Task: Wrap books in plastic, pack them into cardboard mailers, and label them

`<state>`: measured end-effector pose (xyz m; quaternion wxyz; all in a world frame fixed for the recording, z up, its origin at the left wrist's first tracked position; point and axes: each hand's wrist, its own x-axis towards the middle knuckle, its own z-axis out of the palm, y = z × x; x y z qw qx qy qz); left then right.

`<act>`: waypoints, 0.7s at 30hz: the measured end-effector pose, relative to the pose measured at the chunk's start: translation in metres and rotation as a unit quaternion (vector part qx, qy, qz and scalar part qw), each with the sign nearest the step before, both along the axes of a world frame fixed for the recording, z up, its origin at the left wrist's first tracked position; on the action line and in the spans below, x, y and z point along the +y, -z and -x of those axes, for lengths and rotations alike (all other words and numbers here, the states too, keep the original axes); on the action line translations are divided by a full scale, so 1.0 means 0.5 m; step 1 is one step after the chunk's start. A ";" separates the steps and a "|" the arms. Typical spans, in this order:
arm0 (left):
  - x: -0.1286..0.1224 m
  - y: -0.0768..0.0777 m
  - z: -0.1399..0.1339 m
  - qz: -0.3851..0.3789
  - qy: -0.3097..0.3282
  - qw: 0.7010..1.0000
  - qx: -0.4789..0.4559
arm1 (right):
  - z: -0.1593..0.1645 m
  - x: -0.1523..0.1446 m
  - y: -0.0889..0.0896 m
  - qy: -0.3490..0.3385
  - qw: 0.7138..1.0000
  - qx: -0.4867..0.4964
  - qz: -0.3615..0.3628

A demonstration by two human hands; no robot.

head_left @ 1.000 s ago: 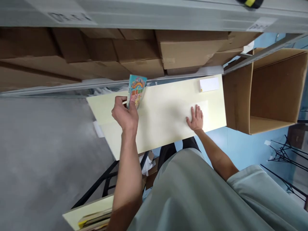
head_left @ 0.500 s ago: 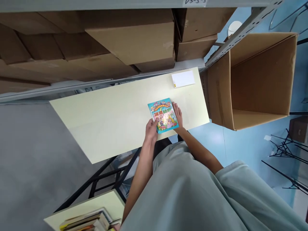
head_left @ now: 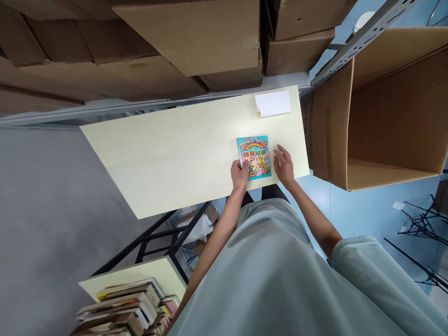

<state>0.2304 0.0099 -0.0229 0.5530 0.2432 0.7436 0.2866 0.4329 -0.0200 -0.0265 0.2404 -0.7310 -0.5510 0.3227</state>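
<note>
- My left hand (head_left: 239, 175) pinches the book (head_left: 259, 156) by its left edge, thumb on top.
- The book is face up, over the near side of the counter (head_left: 175, 154).
- My right hand (head_left: 284, 167), fingers loosely parted, is just beside its right edge.

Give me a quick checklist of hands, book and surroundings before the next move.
1. Left hand gripping the book: ok, thumb over the cover.
2. Right hand on the book: not ok, it is apart, beside the right edge.
3. Front cover facing up: ok.
4. White block clear of the book: ok, farther back on the table.
5. Book's underside flat on the table: cannot tell, hidden.
</note>
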 end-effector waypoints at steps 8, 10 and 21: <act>-0.001 0.014 -0.015 0.044 0.001 0.999 0.029 | 0.012 0.022 -0.013 0.096 0.983 -0.088 0.126; -0.007 0.020 -0.023 0.042 0.003 0.999 0.013 | 0.016 0.030 -0.011 0.092 0.983 -0.097 0.128; -0.004 0.014 -0.044 0.026 0.055 0.994 0.094 | -0.012 0.032 -0.002 0.052 0.988 -0.086 0.120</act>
